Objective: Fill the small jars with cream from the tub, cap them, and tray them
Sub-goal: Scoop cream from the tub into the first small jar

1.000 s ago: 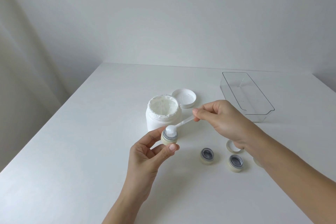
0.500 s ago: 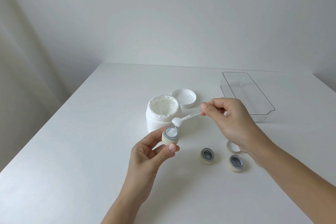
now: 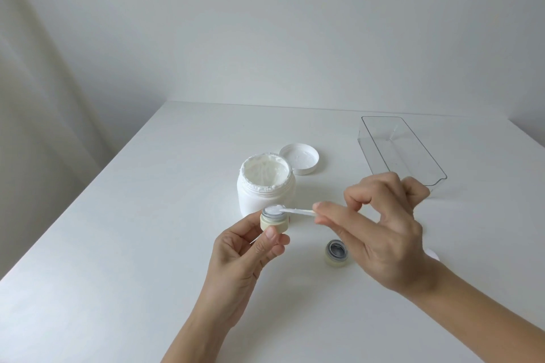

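Observation:
My left hand [image 3: 247,256] pinches a small cream-coloured jar [image 3: 275,220] above the table, just in front of the open white tub [image 3: 265,183] of cream. White cream fills the jar's mouth. My right hand [image 3: 380,233] pinches a small white spatula [image 3: 298,211] and lays its tip flat across the jar's top. One empty small jar [image 3: 336,253] stands on the table beside my right hand. My right hand hides the other jar and the loose caps, except a white edge [image 3: 432,253] at my wrist.
The tub's white lid [image 3: 300,158] lies upside down behind the tub. A clear plastic tray [image 3: 404,153] sits at the back right, with nothing in it. The white table [image 3: 147,244] meets a wall at the back.
My right hand came down and turned, bringing the spatula from above the jar to lie flat across its mouth. It now covers the second empty jar and the cap.

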